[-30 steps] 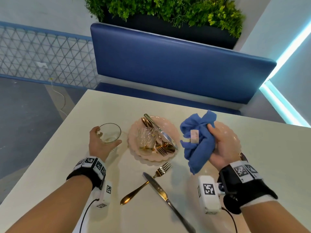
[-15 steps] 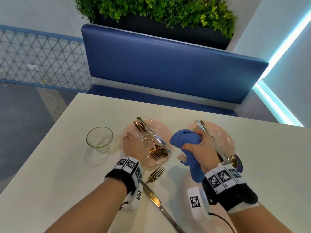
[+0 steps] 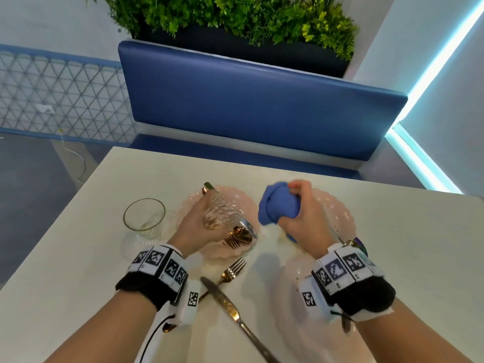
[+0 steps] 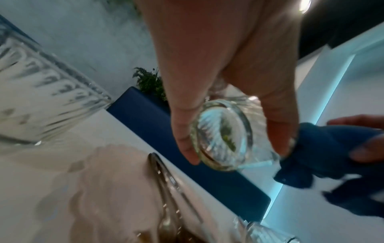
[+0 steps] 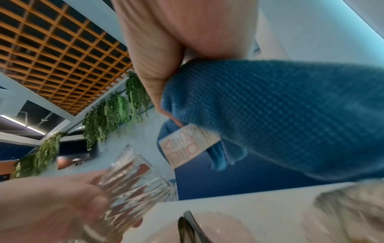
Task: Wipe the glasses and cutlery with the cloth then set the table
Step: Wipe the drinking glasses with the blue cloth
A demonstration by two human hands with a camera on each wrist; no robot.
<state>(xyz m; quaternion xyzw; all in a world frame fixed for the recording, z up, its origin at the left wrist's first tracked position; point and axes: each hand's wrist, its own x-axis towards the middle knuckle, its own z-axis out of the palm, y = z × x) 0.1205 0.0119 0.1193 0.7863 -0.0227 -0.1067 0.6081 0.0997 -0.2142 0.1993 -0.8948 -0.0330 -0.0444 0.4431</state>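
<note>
My left hand (image 3: 207,221) grips a ribbed glass (image 3: 221,212), tilted and lifted just above the left pink plate (image 3: 246,203). From the left wrist view the fingers (image 4: 187,148) curl round the glass base (image 4: 224,136). My right hand (image 3: 298,205) holds the bunched blue cloth (image 3: 277,209) a short way right of the glass, over the right pink plate (image 3: 340,213). In the right wrist view the cloth (image 5: 270,115) with its label hangs above the glass (image 5: 129,185). Gold cutlery (image 3: 237,238) and a knife lie on the left plate.
A smooth empty glass (image 3: 144,218) stands on the white table (image 3: 78,284) left of the plates. A gold fork (image 3: 231,271) and a knife (image 3: 235,313) lie crossed near me. A spoon (image 3: 356,243) rests by the right plate. A blue bench (image 3: 248,108) runs behind.
My left hand let go of the smooth glass, moved right to the ribbed glass on the plate and lifted it. My right hand bunched the cloth and turned it downward.
</note>
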